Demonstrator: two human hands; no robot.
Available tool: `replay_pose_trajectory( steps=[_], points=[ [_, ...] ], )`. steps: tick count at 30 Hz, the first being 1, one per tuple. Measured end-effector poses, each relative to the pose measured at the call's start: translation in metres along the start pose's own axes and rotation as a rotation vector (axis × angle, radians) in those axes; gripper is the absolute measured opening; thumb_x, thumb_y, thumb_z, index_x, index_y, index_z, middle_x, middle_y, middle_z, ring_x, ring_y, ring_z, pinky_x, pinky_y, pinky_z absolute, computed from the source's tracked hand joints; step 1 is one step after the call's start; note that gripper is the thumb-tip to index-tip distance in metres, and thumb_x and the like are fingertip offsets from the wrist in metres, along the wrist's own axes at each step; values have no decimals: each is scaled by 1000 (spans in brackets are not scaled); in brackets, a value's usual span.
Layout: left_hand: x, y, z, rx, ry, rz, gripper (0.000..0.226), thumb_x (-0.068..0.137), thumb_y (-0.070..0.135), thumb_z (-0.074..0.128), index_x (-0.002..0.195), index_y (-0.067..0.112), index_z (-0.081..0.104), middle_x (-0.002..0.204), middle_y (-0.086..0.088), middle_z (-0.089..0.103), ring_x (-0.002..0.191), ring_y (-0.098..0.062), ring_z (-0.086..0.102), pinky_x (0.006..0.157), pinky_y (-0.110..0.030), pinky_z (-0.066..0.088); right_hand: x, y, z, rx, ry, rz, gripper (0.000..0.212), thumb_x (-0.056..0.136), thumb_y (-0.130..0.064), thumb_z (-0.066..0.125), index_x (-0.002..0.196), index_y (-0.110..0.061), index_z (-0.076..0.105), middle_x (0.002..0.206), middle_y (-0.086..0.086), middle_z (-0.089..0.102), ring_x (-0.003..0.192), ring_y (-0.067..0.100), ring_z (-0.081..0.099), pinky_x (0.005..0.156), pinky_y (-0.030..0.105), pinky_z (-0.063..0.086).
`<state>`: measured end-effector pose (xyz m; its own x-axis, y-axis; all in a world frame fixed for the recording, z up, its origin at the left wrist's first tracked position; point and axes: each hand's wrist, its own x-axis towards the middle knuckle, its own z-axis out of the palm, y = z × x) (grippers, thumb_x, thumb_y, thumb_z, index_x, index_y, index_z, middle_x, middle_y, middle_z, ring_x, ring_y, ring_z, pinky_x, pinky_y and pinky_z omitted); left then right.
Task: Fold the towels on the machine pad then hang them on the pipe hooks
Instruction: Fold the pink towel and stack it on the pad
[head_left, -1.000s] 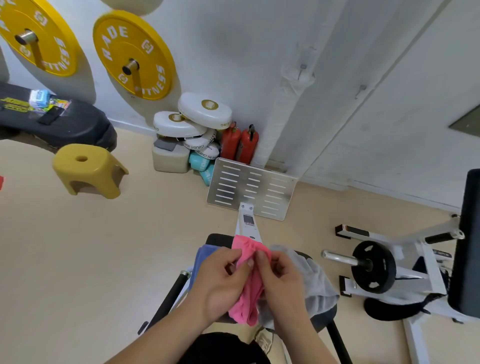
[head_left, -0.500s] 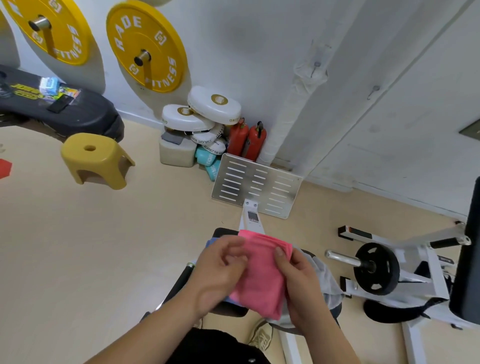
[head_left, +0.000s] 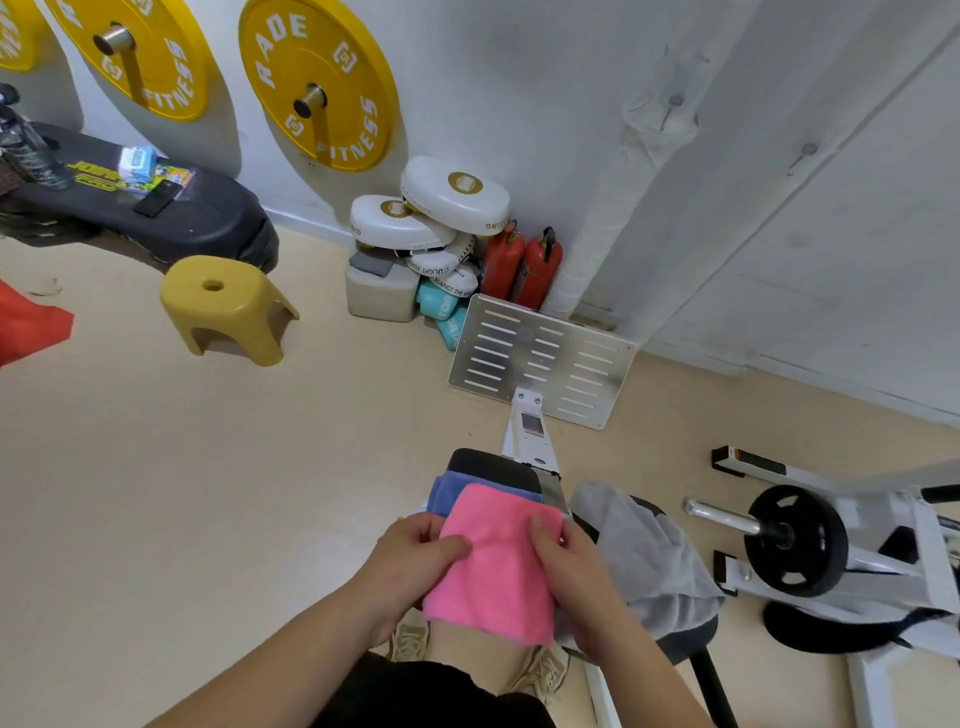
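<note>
A soft pink microfibre towel (head_left: 496, 561), folded into a rough rectangle, is held between two bare hands seen from above. The left hand (head_left: 410, 564) is closed on the towel's left edge, with its thumb lying across the top of the cloth and its fingers (head_left: 415, 525) tucked behind. The right hand (head_left: 574, 571) is closed on the right edge in the same way, thumb on top. Both sets of fingers are therefore pinched shut on the cloth, one at each side, and neither hand is nearer than the other.

The towel's long axis runs away from the body, from the near hem hanging below the fingers to the far edge above them. That far edge is seen over a folded blue terry towel (head_left: 449, 491), which lies just beyond the left fingers on the black padded machine seat (head_left: 493, 467); whether the pink cloth touches it cannot be told. To the right of the right fingers, a loose grey towel (head_left: 644, 551) is draped unfolded over a second black pad.

The next fold is judged to bring the near hem up toward the far edge. A white wrapped pipe (head_left: 608, 218) stands against the wall well beyond the fingers; its hooks are too small to make out clearly.
</note>
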<state>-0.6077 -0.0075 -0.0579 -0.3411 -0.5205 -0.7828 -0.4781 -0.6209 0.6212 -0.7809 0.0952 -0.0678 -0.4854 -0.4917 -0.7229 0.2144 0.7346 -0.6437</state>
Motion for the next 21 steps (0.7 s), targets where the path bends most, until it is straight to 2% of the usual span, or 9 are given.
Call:
replay_pose_trajectory(
  steps=[2,4,8,9,11,13,15,17,21],
  points=[
    [7,9,-2,18,35,40,15,80,21,67,89,8,66,86,-5,67,76,-21,60,68,-35,45,4,-12,1,19,-3,-40,13,95,-24,59,107,-29,64,110,-2,73,102,16,70,92,44,60],
    [16,9,-2,44,73,69,10,85,16,64,93,13,68,93,-4,70,83,-23,65,70,-33,48,12,-14,3,-3,13,-76,26,91,-12,57,111,-28,60,111,-4,70,104,16,68,93,44,59],
    [32,-10,-2,279,159,130,20,85,22,68,104,21,60,100,-2,68,88,-18,67,76,-34,56,29,-7,15,-164,44,-118,34,92,-13,62,122,-27,51,107,-14,60,110,18,62,95,35,52],
    [35,-15,-2,387,218,195,25,84,25,70,106,22,57,104,1,65,89,-16,65,76,-33,56,33,-4,19,-213,60,-144,31,93,-14,63,121,-23,53,105,-11,62,110,21,63,94,34,51],
    [39,-25,-3,610,325,489,35,83,28,70,115,27,56,118,7,58,101,-12,60,79,-30,55,39,0,24,-293,111,-190,32,93,-21,60,125,-18,57,110,-2,67,110,25,66,97,40,52],
    [41,-28,-2,831,268,814,46,82,30,68,127,30,59,133,8,56,118,-13,53,86,-28,55,43,5,24,-305,157,-239,45,87,-33,56,131,-24,54,117,1,68,111,23,66,100,47,53],
    [45,-32,-2,1060,158,945,56,80,38,67,135,30,59,142,3,57,124,-18,53,90,-31,55,42,10,22,-346,182,-308,52,85,-34,58,135,-28,50,124,-3,64,115,18,63,101,45,53],
    [52,-37,-4,1251,98,878,64,74,44,66,135,25,59,142,-5,60,120,-27,61,84,-35,60,34,15,19,-483,182,-386,56,86,-33,64,140,-32,48,129,-7,57,119,15,57,101,38,52],
    [62,-48,-12,1421,92,675,72,78,51,54,141,17,54,146,-14,58,113,-34,67,80,-40,63,26,42,16,-898,43,-381,75,89,-67,46,156,-49,17,134,-5,39,124,18,44,99,35,49]
  ],
)
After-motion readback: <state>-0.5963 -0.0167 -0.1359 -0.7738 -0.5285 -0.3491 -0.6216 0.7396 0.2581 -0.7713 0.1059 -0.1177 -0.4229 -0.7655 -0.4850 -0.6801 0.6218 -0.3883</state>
